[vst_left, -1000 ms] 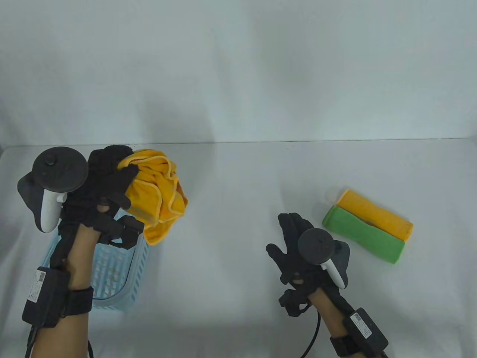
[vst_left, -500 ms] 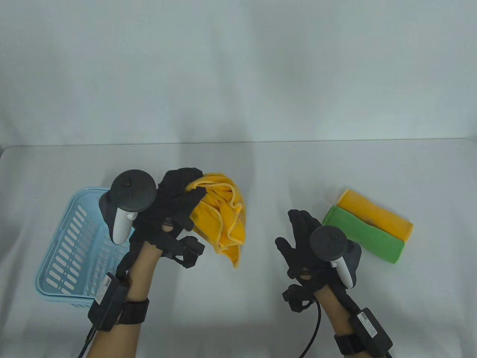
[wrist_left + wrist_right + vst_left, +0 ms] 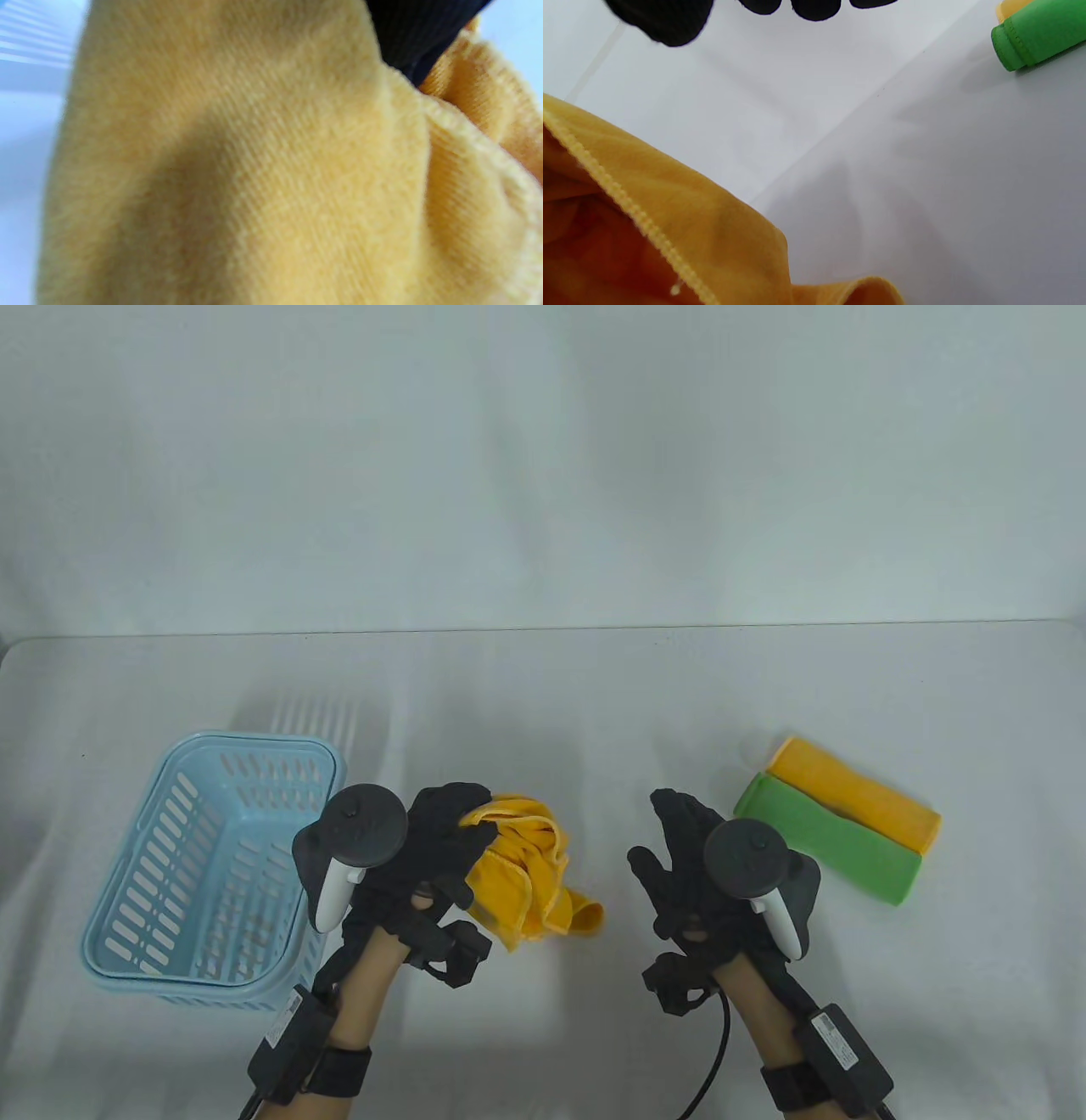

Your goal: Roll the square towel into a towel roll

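Note:
A crumpled yellow towel point(image 3: 530, 882) hangs bunched from my left hand point(image 3: 450, 848), whose fingers curl round its top; the towel's lower end touches the table near the front middle. That cloth point(image 3: 254, 169) fills the left wrist view, with a dark gloved finger point(image 3: 415, 34) at the top. My right hand point(image 3: 687, 848) hovers just right of the towel with straight, spread fingers and holds nothing. In the right wrist view its fingertips point(image 3: 810, 8) hang at the top edge, and the towel's stitched hem point(image 3: 649, 220) is at the lower left.
A light blue slotted basket point(image 3: 136, 933) stands at the left. A rolled yellow towel point(image 3: 857, 793) and a rolled green towel point(image 3: 827, 840) lie side by side at the right; the green roll's end point(image 3: 1014, 46) shows in the right wrist view.
My left hand has carried the yellow towel from above the basket rightward and down to the table's front middle. The right hand has shifted slightly to the right and stayed open.

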A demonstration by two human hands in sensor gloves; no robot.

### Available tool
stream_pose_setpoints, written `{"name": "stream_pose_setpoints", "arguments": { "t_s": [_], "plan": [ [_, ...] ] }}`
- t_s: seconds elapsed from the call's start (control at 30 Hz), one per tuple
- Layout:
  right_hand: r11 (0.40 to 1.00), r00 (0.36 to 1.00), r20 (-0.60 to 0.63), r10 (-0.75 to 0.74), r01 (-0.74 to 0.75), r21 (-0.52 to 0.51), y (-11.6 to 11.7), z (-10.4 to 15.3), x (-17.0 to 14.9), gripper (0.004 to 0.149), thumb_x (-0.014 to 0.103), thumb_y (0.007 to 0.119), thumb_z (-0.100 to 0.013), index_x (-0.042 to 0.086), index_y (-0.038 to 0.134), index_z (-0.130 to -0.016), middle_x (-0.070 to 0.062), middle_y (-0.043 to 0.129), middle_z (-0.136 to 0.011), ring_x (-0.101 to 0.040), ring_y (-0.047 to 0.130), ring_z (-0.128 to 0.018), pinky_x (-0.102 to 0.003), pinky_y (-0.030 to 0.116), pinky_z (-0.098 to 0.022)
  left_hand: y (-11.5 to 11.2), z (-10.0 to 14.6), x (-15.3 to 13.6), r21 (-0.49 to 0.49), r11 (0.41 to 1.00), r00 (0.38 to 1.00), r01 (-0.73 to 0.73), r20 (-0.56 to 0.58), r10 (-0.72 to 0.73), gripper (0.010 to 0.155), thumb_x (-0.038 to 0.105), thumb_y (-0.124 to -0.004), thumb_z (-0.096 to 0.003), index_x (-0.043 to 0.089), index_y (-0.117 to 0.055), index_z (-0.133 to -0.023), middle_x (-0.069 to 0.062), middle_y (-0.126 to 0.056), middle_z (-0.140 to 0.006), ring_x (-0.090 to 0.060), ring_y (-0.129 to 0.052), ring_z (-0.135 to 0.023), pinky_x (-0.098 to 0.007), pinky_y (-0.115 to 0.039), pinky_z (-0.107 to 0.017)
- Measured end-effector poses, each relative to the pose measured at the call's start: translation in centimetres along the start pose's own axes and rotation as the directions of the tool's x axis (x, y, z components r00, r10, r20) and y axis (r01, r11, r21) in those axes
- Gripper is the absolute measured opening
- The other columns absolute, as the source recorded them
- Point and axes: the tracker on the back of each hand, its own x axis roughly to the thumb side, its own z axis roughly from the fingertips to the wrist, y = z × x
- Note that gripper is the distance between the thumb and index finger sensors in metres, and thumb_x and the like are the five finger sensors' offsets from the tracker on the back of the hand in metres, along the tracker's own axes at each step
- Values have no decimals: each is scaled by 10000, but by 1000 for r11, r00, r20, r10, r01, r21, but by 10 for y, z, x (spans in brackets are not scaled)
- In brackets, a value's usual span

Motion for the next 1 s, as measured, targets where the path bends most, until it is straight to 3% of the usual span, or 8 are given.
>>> {"name": "stream_pose_setpoints", "arguments": {
  "t_s": [0.13, 0.17, 0.3, 0.43, 0.6, 0.7, 0.87, 1.0],
  "plan": [
    [997, 999, 36, -2, 0, 74, 10, 2, 4, 645, 480, 725, -375, 388, 483, -966, 39, 553, -1060, -342, 551, -1017, -621, 483, -716, 4, 1, -5, 13, 998, 997, -69, -16, 70, 436, 404, -802, -415, 408, -707, -841, 11, -761, -882, -219, -985, -608, -411, -838, -529],
    [991, 999, 49, -22, 16, 132, 14, 3, 6, 631, 456, 750, -375, 422, 501, -954, 38, 583, -1048, -342, 588, -1000, -612, 511, -707, 5, 1, -7, 21, 996, 996, -86, -16, 87, 436, 407, -800, -417, 411, -704, -842, 29, -758, -883, -216, -984, -610, -408, -838, -531],
    [926, 992, 23, -122, 106, 363, 35, 7, 14, 657, 426, 837, -350, 440, 537, -934, 57, 617, -1024, -326, 642, -966, -581, 559, -693, 10, 0, -14, 35, 986, 985, -166, -35, 167, 437, 413, -794, -421, 415, -694, -846, 33, -751, -888, -209, -981, -618, -403, -837, -538],
    [882, 983, -2, -183, 165, 442, 57, 10, 18, 650, 458, 861, -322, 442, 585, -910, 59, 646, -1001, -311, 688, -929, -560, 593, -677, 8, 0, -20, 23, 964, 963, -264, -59, 265, 437, 412, -790, -427, 413, -686, -851, 31, -742, -893, -211, -975, -625, -404, -831, -543],
    [802, 906, -139, -400, 420, 426, 70, 11, 16, 569, 463, 870, -304, 414, 686, -840, 46, 722, -931, -301, 746, -874, -545, 627, -651, 0, -1, -21, 3, 955, 953, -295, -74, 294, 437, 416, -786, -429, 416, -680, -854, 34, -737, -896, -205, -973, -628, -400, -832, -545],
    [770, 856, -187, -482, 515, 376, 70, 11, 13, 406, 425, 833, -341, 405, 773, -742, 55, 782, -873, -283, 794, -833, -531, 656, -634, -3, -2, -18, -8, 961, 959, -277, -68, 276, 439, 415, -786, -429, 416, -678, -855, 33, -736, -897, -209, -972, -631, -403, -830, -546],
    [732, 786, -203, -584, 618, 286, 58, 7, 5, 390, 402, 797, -366, 394, 736, -751, 42, 824, -843, -278, 839, -792, -529, 682, -614, -6, -2, -16, -17, 987, 986, -157, -51, 156, 439, 411, -790, -426, 412, -688, -853, 19, -738, -901, -224, -965, -638, -419, -818, -551],
    [716, 745, -181, -642, 667, 208, 48, 5, 2, 393, 354, 811, -362, 372, 736, -748, 43, 927, -651, -224, 946, -610, -509, 742, -562, -15, -2, -13, -23, 999, 998, -37, -49, 36, 440, 409, -793, -423, 409, -694, -852, 20, -745, -898, -230, -967, -635, -424, -818, -549]
  ]
}}
